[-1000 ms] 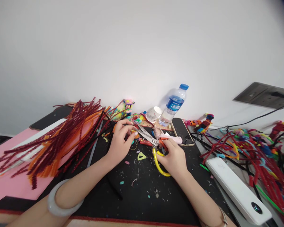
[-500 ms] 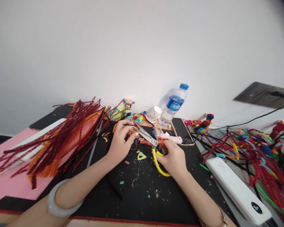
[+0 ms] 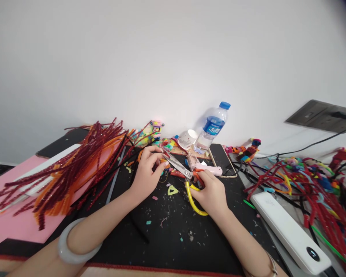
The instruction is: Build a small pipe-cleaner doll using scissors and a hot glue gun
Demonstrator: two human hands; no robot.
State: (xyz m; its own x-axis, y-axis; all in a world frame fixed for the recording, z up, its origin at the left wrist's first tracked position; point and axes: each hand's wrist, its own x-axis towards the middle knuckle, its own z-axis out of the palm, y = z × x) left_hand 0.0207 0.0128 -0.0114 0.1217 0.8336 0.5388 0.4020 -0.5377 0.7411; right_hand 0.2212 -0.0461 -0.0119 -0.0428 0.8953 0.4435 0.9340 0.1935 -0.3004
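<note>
My right hand grips the yellow handles of a pair of scissors; the steel blades point up and left. My left hand pinches a small orange and red pipe-cleaner piece right at the blade tips. A pale bangle sits on my left wrist. Both hands rest over a black mat strewn with tiny coloured offcuts, among them a small yellow-green triangle.
A bundle of dark red and orange pipe cleaners lies left on a pink sheet. A water bottle and white cup stand at the back. A white power bank and tangled coloured pipe cleaners lie right.
The scissor blades have closed slightly towards the piece in my left hand. Otherwise both hands stay in place.
</note>
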